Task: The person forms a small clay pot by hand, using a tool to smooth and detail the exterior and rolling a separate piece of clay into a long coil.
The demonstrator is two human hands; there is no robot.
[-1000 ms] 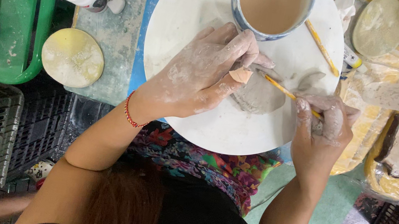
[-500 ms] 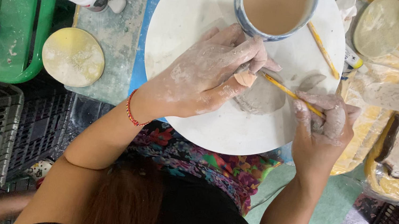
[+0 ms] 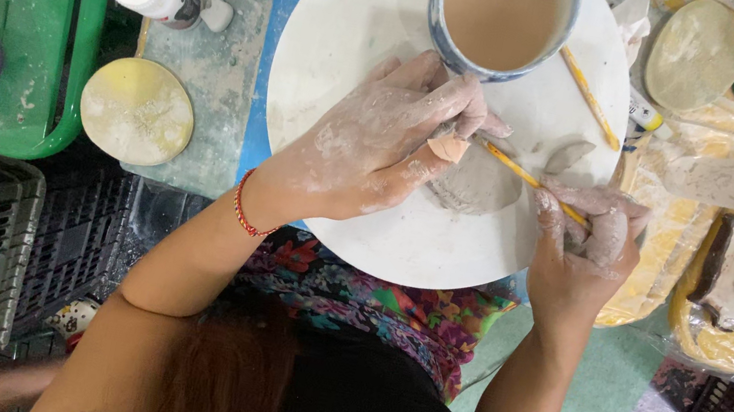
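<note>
- Clearly, from the head view, your left hand [image 3: 377, 143] lies curled over a flat grey clay piece [image 3: 480, 183] on the round white board [image 3: 356, 35], fingertips pressing its near edge; a small tan patch sits by the thumb.
- Your right hand [image 3: 591, 242] is pinched tight around a thin yellow modelling stick [image 3: 522, 172], whose tip meets the clay just beside your left fingers.
- That clay looks wet and soft, so judge it as light, easily dented and likely to smear; steady it by the edges with flat fingertips rather than squeezing the middle.
- Slip coats both hands, so expect the stick to be slippery; a grip low on the shaft, near the tip, should give the most control.
- A blue-rimmed bowl of beige slip [image 3: 502, 10] stands on the far part of the board, near your left hand, and would spill if knocked.
- A second yellow stick [image 3: 590, 97] lies on the board to the bowl's right, apart from the clay.
- Off the board, a round yellowish disc [image 3: 137, 110] sits to the left beside a green tray [image 3: 59, 85].
</note>
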